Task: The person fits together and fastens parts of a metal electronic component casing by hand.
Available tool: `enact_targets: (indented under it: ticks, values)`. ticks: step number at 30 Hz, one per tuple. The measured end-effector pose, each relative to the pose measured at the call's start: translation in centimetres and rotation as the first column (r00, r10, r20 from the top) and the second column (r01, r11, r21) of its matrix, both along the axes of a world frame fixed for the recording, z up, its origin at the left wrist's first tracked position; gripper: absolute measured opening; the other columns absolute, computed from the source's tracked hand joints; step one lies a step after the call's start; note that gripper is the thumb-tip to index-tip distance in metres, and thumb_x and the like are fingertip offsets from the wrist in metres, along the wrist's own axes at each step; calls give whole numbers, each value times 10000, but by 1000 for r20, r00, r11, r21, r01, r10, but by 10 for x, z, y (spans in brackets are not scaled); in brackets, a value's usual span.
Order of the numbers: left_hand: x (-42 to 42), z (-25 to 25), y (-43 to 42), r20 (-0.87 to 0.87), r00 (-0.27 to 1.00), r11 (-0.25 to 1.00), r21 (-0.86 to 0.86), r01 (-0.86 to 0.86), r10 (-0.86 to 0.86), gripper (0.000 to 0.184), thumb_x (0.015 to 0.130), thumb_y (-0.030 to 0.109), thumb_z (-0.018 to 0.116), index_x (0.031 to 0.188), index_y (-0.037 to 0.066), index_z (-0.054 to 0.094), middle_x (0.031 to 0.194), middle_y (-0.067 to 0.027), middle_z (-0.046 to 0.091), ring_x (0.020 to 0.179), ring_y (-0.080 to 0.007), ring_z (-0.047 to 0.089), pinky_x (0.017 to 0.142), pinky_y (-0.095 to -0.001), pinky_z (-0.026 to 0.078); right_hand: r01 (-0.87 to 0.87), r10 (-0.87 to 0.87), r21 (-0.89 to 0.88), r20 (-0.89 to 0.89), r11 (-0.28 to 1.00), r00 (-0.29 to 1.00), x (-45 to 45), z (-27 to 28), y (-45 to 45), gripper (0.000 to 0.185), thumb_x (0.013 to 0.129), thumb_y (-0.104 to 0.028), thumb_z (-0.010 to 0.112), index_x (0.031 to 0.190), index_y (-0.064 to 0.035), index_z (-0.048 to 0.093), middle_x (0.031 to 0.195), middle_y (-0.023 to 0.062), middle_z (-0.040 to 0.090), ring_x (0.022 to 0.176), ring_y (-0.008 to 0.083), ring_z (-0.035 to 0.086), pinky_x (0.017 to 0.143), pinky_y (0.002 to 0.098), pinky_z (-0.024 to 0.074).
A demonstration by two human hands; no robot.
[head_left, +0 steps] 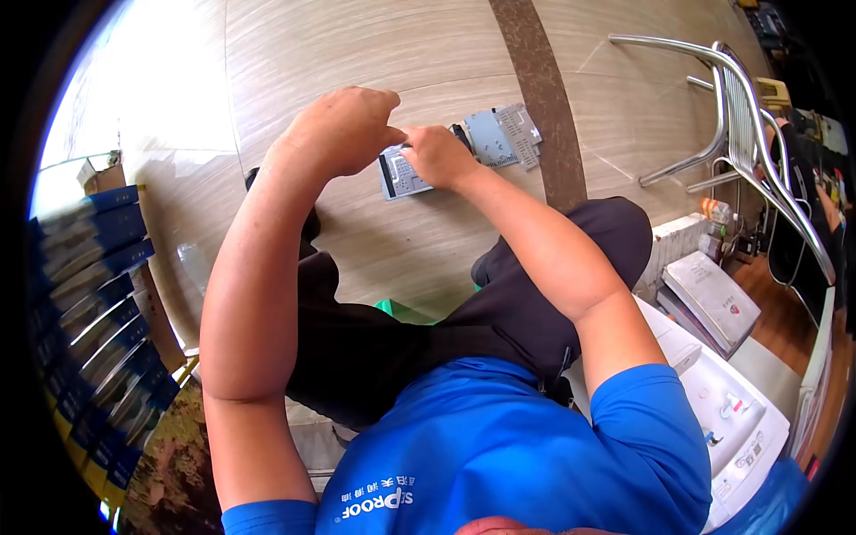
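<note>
My left hand (343, 129) is raised beside the left end of a flat grey metal device part (406, 184), its back towards me. The fingers curl, with thumb and index tip pointing right; whatever lies inside the grasp is hidden. Close to the left thumb, my right hand (440, 158) reaches over the same part with its fingers drawn together. A small dark bit shows at those fingertips, too small to name. Just right of this hand, a black piece (461, 136) and a bluish-grey metal plate (490, 134) lie in line with the part, beside a perforated grey strip (519, 135).
The pieces lie on a tiled floor (392, 53) with a brown band (539, 80). A metal-framed chair (740, 107) stands at right. Stacked blue boxes (116, 232) line the left. A white container (740, 428) and a thick book (713, 299) sit at lower right.
</note>
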State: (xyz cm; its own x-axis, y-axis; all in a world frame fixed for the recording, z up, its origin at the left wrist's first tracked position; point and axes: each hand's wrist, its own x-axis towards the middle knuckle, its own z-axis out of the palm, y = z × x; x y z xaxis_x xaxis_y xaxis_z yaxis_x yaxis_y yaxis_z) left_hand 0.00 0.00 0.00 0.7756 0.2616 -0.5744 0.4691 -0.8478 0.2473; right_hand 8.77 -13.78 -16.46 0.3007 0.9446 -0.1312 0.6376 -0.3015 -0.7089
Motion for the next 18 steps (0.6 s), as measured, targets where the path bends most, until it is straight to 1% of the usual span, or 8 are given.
enact_targets:
  ticks: [3, 6, 8, 9, 11, 12, 14, 18]
  values:
    - [-2, 2, 6, 9, 1000, 1000, 23, 13, -13, 505, 935, 341, 642, 1358, 78, 559, 1275, -159, 642, 1215, -340, 575, 1021, -441, 462, -37, 39, 46, -56, 998, 998, -3, 1, 12, 205, 935, -220, 604, 1009, -47, 686, 964, 199, 707, 941, 373, 670, 831, 463, 529]
    - [-1, 1, 5, 22, 1000, 1000, 19, 9, -10, 506, 935, 340, 641, 1357, 74, 558, 1271, -161, 643, 1209, -343, 577, 1017, -442, 463, 11, -10, 14, -89, 1000, 996, -2, -1, 10, 228, 940, -237, 602, 968, -23, 677, 946, 218, 703, 924, 388, 670, 823, 471, 527]
    - [-1, 2, 4, 17, 1000, 1000, 11, 8, -8, 503, 935, 337, 641, 1357, 75, 559, 1271, -162, 643, 1208, -344, 578, 1015, -444, 464, 99, -97, 33, -64, 995, 993, -4, -3, 8, 266, 938, -265, 616, 941, -6, 676, 912, 236, 697, 909, 399, 670, 813, 476, 526]
    - [-1, 3, 4, 16, 1000, 1000, 10, 8, -8, 503, 935, 337, 641, 1357, 75, 559, 1271, -162, 643, 1208, -344, 578, 1015, -444, 464, 100, -97, 33, -65, 994, 993, -5, -5, 8, 266, 938, -265, 616, 941, -6, 676, 912, 236, 697, 909, 399, 670, 813, 476, 526]
    - [0, 5, 3, 1, 1000, 1000, 11, 8, -8, 501, 936, 335, 641, 1357, 77, 558, 1269, -162, 644, 1210, -344, 577, 1014, -445, 465, 214, -214, 16, -39, 977, 976, -5, -7, 8, 298, 933, -291, 630, 930, 2, 680, 890, 251, 692, 902, 407, 670, 808, 475, 526]
    - [0, 5, 3, 2, 1000, 1000, 11, 8, -8, 501, 936, 335, 641, 1357, 77, 558, 1269, -162, 644, 1210, -344, 577, 1014, -445, 465, 215, -214, 16, -39, 977, 976, -4, -3, 8, 298, 933, -291, 630, 930, 2, 680, 890, 251, 692, 902, 407, 670, 808, 475, 526]
    - [0, 4, 3, 8, 1000, 1000, 14, 9, -9, 499, 936, 332, 642, 1358, 79, 557, 1265, -162, 647, 1208, -344, 579, 1012, -446, 466, 148, -152, -105, -32, 983, 988, -1, 6, 8, 286, 931, -290, 634, 967, -12, 690, 905, 238, 696, 906, 399, 670, 811, 475, 528]
    - [0, 3, 3, 8, 1000, 1000, 10, -1, 1, 499, 937, 329, 643, 1359, 78, 556, 1265, -161, 647, 1207, -344, 580, 1013, -445, 467, 62, -63, -47, -22, 997, 998, 1, 7, 7, 250, 937, -264, 618, 983, -30, 695, 910, 221, 699, 904, 393, 668, 816, 474, 528]
